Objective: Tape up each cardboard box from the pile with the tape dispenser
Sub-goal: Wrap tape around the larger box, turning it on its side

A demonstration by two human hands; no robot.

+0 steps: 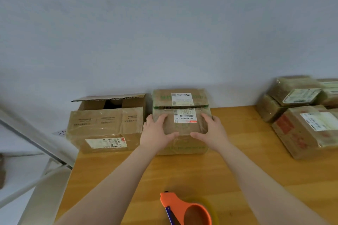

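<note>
A small cardboard box (182, 128) with a white shipping label sits at the back middle of the wooden table (237, 179). Its far top flap stands half up against the wall. My left hand (157, 133) holds the box's left side, fingers over the top and thumb on the front edge. My right hand (210, 131) holds the right side the same way. The orange tape dispenser (184, 210) lies on the table near the front edge, untouched, between my forearms.
A larger cardboard box (104, 129) with an open back flap stands left of the held box. A pile of tape-wrapped boxes (301, 113) fills the table's right end. A grey wall runs behind. A white frame (36, 179) stands past the table's left edge.
</note>
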